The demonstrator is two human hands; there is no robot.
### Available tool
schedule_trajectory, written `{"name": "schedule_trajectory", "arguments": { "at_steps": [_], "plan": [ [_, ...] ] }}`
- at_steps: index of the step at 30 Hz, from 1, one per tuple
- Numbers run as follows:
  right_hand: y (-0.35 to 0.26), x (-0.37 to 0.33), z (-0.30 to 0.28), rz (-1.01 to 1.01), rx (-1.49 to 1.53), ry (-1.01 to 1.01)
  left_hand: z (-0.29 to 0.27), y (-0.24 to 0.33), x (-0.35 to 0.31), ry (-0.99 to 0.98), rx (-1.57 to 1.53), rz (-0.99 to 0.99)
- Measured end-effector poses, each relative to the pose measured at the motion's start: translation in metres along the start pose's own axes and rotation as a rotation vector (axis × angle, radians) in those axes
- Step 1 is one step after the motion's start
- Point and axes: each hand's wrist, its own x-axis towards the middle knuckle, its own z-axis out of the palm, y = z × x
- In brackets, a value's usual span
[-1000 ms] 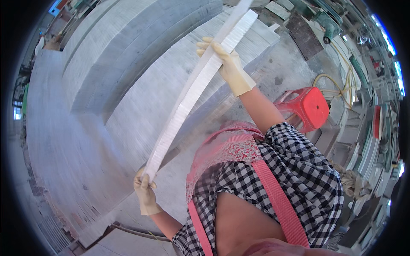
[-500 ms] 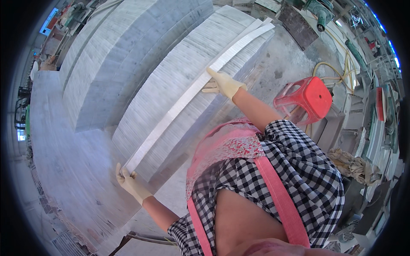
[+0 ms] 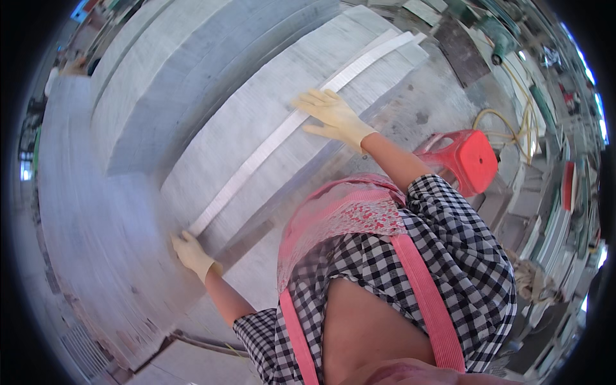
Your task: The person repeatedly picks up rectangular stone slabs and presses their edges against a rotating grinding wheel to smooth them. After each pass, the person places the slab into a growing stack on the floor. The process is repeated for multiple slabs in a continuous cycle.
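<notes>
long white strip laid flat on a stone slab

the white strip (image 3: 282, 131) lies along the grey stone slab (image 3: 256, 109). it looks thin, stiff and probably brittle, best held near both ends. the left hand (image 3: 190, 252), gloved, curls at its lower end; the right hand (image 3: 333, 115), gloved, is spread flat on its middle. a red plastic stool (image 3: 471, 160) and yellow hose (image 3: 491, 115) stand just beside.
</notes>
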Motion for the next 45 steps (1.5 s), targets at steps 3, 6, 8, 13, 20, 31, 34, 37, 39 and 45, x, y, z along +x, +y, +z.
{"name": "schedule_trajectory", "arguments": {
  "at_steps": [3,6,8,13,20,31,34,37,39,45],
  "plan": [
    [-0.032,0.001,0.046,-0.005,-0.132,-0.015,-0.004,-0.042,0.028,0.155,-0.001,0.320],
    [-0.102,0.008,0.091,0.009,-0.197,-0.138,-0.011,-0.113,0.072,0.231,-0.183,0.442],
    [-0.151,0.011,0.104,-0.039,-0.247,-0.153,-0.012,-0.152,0.079,0.091,-0.110,0.229],
    [-0.202,0.016,0.082,0.003,-0.327,-0.285,0.029,-0.153,0.035,-0.095,-0.246,0.620],
    [-0.183,0.025,0.073,0.037,-0.252,-0.539,0.060,-0.116,0.059,-0.064,-0.095,0.728],
    [0.032,0.034,-0.008,-0.179,0.043,-0.405,0.067,0.025,0.000,-0.139,0.048,0.917],
    [0.041,0.048,-0.047,-0.231,-0.017,-0.490,0.045,0.048,-0.024,-0.049,0.026,0.883],
    [0.048,0.041,-0.089,-0.300,-0.043,-0.399,0.012,0.070,-0.047,-0.071,0.119,0.789],
    [0.058,0.029,-0.122,-0.316,-0.073,-0.346,-0.023,0.087,-0.067,0.021,0.014,0.836],
    [0.134,-0.007,-0.254,-0.167,-0.107,-0.231,-0.103,0.146,-0.131,0.046,0.125,0.853]
  ]
}}
